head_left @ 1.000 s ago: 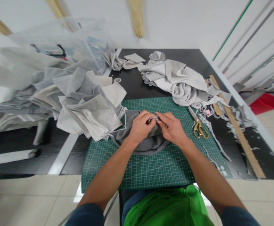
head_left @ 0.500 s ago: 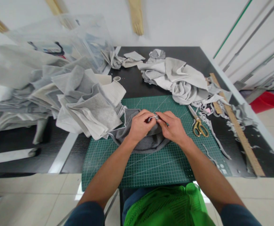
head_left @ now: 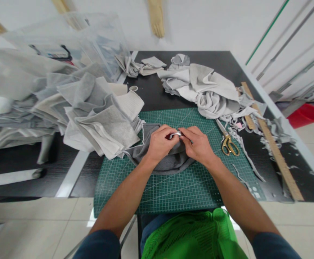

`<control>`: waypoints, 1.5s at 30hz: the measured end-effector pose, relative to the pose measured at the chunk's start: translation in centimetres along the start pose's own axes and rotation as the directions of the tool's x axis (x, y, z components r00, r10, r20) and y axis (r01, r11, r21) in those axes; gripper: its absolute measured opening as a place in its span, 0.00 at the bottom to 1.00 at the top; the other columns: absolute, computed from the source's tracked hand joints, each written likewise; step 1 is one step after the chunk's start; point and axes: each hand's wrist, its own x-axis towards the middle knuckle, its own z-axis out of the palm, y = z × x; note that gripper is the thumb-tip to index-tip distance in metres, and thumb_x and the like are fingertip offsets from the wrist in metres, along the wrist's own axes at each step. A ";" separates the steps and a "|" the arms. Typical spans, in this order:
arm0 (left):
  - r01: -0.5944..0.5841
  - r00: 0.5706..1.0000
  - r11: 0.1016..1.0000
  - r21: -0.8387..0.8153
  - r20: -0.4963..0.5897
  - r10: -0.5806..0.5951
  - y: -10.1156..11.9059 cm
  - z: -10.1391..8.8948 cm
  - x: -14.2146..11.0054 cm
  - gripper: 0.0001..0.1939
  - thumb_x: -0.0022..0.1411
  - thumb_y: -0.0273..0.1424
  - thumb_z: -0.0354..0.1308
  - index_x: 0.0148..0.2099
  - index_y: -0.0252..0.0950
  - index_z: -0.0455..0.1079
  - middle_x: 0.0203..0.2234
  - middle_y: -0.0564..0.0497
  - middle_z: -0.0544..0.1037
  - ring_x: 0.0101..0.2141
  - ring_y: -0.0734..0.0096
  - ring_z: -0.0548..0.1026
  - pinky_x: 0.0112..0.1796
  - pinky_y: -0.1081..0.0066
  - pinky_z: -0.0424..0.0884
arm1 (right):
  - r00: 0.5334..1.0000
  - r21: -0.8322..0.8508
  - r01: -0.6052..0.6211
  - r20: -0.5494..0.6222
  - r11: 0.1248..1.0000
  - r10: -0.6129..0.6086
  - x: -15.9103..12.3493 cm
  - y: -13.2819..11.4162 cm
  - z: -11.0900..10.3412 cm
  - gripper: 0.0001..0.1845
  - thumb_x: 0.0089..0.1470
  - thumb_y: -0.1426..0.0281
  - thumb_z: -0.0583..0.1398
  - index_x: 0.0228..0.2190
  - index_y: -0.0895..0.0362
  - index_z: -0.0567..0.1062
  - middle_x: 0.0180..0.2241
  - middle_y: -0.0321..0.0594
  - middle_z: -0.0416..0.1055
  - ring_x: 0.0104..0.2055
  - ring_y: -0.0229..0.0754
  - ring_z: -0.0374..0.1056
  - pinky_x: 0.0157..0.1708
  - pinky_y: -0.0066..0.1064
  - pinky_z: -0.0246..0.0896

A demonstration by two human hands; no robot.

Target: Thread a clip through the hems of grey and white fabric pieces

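Note:
A dark grey piece of fabric point(head_left: 173, 165) lies bunched on the green cutting mat point(head_left: 170, 196), its light-coloured edge showing at the left. My left hand point(head_left: 161, 142) is closed in a pinch on the fabric's pale edge. Close against it, my right hand point(head_left: 199, 144) pinches the same edge from the right. Between the fingertips a small shiny silvery bit shows; its kind cannot be made out. Gold-handled scissors point(head_left: 229, 145) rest on the mat to the right of my right hand.
Left stands a large heap of grey fabric pieces point(head_left: 105, 122) before a clear plastic bin point(head_left: 78, 39). A crumpled fabric pile point(head_left: 202, 86) lies behind the mat. Wooden ruler point(head_left: 278, 158) and fabric scraps point(head_left: 243, 144) are at the right. A red bucket point(head_left: 306, 115) stands beyond the table.
Both hands stay pinched at the fabric edge in nearly the same place. The silvery bit between the fingertips shows a little more clearly. The view has shifted very slightly.

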 end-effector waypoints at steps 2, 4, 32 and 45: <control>-0.003 1.000 1.000 0.012 0.008 0.003 0.0 0.0 0.0 0.06 0.58 0.25 0.61 0.36 0.39 0.79 0.29 0.53 0.77 0.30 0.72 0.73 0.35 0.70 0.69 | 1.000 -0.004 0.001 0.001 1.000 -0.001 0.0 0.0 0.0 0.18 0.68 0.67 0.54 0.54 0.53 0.77 0.41 0.47 0.75 0.46 0.51 0.69 0.49 0.44 0.67; -0.005 1.000 1.000 0.022 0.017 0.005 0.1 0.0 0.0 0.06 0.57 0.25 0.61 0.36 0.39 0.79 0.29 0.53 0.77 0.30 0.72 0.73 0.35 0.70 0.68 | 1.000 -0.004 -0.008 0.008 1.000 0.008 -0.1 0.0 0.1 0.18 0.68 0.66 0.54 0.54 0.53 0.77 0.41 0.47 0.75 0.46 0.51 0.69 0.49 0.44 0.67; 0.261 0.964 0.853 -0.452 0.072 -0.258 -1.7 0.2 0.4 0.10 0.66 0.39 0.61 0.38 0.39 0.67 0.25 0.56 0.69 0.25 0.75 0.66 0.27 0.73 0.61 | 0.915 0.265 -0.348 -0.111 0.899 0.387 0.5 1.3 -0.4 0.15 0.65 0.58 0.56 0.44 0.55 0.76 0.39 0.42 0.77 0.36 0.44 0.70 0.40 0.38 0.66; 0.223 0.824 0.516 -0.827 -0.123 -0.553 -2.3 -0.9 2.0 0.09 0.57 0.28 0.62 0.41 0.41 0.67 0.26 0.56 0.71 0.27 0.74 0.70 0.31 0.75 0.66 | 0.926 -0.014 -0.318 0.211 0.948 0.314 0.7 0.9 -1.2 0.14 0.50 0.72 0.63 0.42 0.53 0.77 0.37 0.39 0.77 0.40 0.47 0.69 0.42 0.37 0.62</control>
